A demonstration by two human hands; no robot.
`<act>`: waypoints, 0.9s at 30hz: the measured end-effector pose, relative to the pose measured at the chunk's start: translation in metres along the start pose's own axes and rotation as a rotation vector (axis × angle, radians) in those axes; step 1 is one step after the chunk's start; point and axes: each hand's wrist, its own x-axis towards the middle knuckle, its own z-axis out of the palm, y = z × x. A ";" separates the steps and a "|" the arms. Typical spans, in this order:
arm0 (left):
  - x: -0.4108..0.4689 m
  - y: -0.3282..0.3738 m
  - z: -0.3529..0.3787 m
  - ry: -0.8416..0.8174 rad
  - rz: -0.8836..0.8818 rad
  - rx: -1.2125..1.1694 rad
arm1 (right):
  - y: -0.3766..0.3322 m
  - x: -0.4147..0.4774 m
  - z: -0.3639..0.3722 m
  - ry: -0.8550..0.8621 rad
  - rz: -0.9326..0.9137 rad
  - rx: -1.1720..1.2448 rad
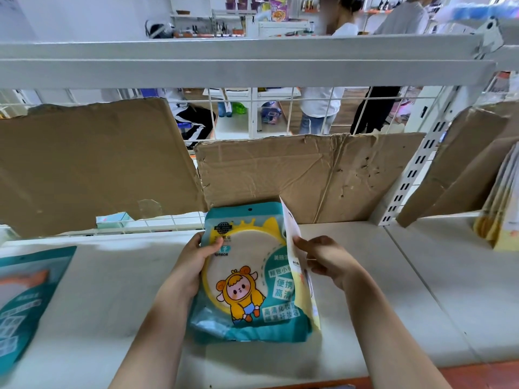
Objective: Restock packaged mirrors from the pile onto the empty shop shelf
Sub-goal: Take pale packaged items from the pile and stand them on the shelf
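Note:
A teal packaged mirror (247, 279) with a yellow ring and a cartoon figure lies on the white shelf (118, 299), its top leaning toward the cardboard backing. My left hand (193, 262) grips its upper left edge, thumb on the front. My right hand (323, 259) pinches a second, yellowish packaged mirror (297, 262) that stands on edge along the right side of the teal one. Another teal packaged mirror (25, 299) lies flat at the far left of the shelf.
Torn cardboard sheets (295, 175) lean against the wire grid behind the shelf. A slotted white upright (412, 175) divides this bay from the right one, where several packages (502, 203) stand upright. An upper shelf (238, 63) hangs overhead. People stand beyond the grid.

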 end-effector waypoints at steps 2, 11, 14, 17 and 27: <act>0.000 -0.001 -0.001 -0.006 -0.001 -0.012 | -0.001 -0.002 0.002 -0.025 -0.008 0.008; 0.004 -0.003 -0.008 0.011 0.014 -0.052 | -0.003 -0.006 0.013 -0.154 0.021 -0.012; 0.004 -0.003 -0.012 0.017 0.022 -0.063 | -0.007 -0.006 0.013 -0.128 0.019 -0.004; 0.003 -0.002 -0.014 0.021 0.031 -0.067 | -0.007 -0.007 0.014 -0.126 0.033 0.033; -0.010 0.004 -0.028 0.086 0.083 -0.097 | 0.000 -0.017 0.005 -0.087 0.051 0.433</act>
